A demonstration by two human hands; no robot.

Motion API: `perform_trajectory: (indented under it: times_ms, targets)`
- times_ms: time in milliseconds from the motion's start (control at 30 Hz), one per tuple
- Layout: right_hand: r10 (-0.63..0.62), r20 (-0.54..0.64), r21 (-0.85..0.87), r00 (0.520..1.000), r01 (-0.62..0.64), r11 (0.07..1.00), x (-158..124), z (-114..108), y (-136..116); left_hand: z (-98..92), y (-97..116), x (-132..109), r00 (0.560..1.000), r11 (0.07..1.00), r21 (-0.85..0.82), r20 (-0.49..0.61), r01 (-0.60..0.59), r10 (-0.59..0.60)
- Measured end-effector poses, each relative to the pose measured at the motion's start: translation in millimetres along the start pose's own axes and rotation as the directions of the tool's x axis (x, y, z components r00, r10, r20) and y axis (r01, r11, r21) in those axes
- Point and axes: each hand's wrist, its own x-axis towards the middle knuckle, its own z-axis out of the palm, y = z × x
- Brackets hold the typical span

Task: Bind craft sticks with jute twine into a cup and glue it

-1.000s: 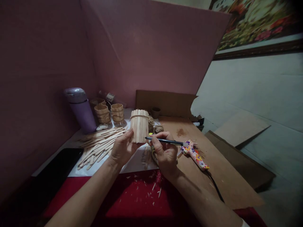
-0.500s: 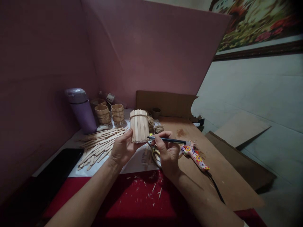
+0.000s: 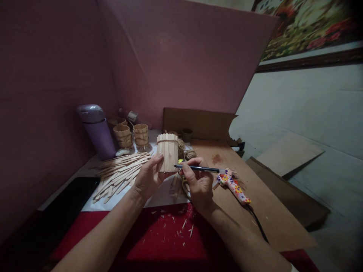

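A cup made of upright wooden sticks (image 3: 169, 154), with twine around its upper part, is held up in the middle. My left hand (image 3: 148, 176) grips it at the lower left, thumb on the front. My right hand (image 3: 200, 183) pinches a dark pen (image 3: 198, 168), whose tip is at the cup's lower right front. Scissors (image 3: 185, 187) lie partly hidden behind my right hand. Balls of twine (image 3: 190, 154) rest behind the cup. Loose wooden sticks (image 3: 121, 175) are piled to the left.
Finished stick cups (image 3: 141, 136) and a purple bottle (image 3: 99, 134) stand at the back left. A black flat object (image 3: 73, 192) lies at the left. A flowered glue gun (image 3: 234, 187) with a cord lies on the brown board (image 3: 272, 211). Wood scraps dot the red cloth (image 3: 167, 238).
The cup has turned a little in my left hand and sits slightly lower and to the right. The pen tip has shifted slightly left and down on it.
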Motion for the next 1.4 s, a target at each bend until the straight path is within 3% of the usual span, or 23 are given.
perform_trajectory:
  times_ms: [867,1167,1400]
  targets:
    - [-0.048,0.034,-0.018,0.998,0.049,0.999,-1.1,0.4,6.8,-4.3,-1.1,2.7,0.996,0.999,0.014,0.077,-0.050,0.048]
    - [-0.036,-0.066,-0.007,0.997,0.036,0.999,0.4,-1.7,5.9,-3.8,-0.4,3.4,0.998,0.999,-0.010,0.047,-0.039,0.040]
    - [-0.011,-0.024,0.002,1.000,0.011,1.000,0.7,-0.7,3.2,-6.6,0.7,5.0,0.999,1.000,-0.018,0.040,-0.025,0.025]
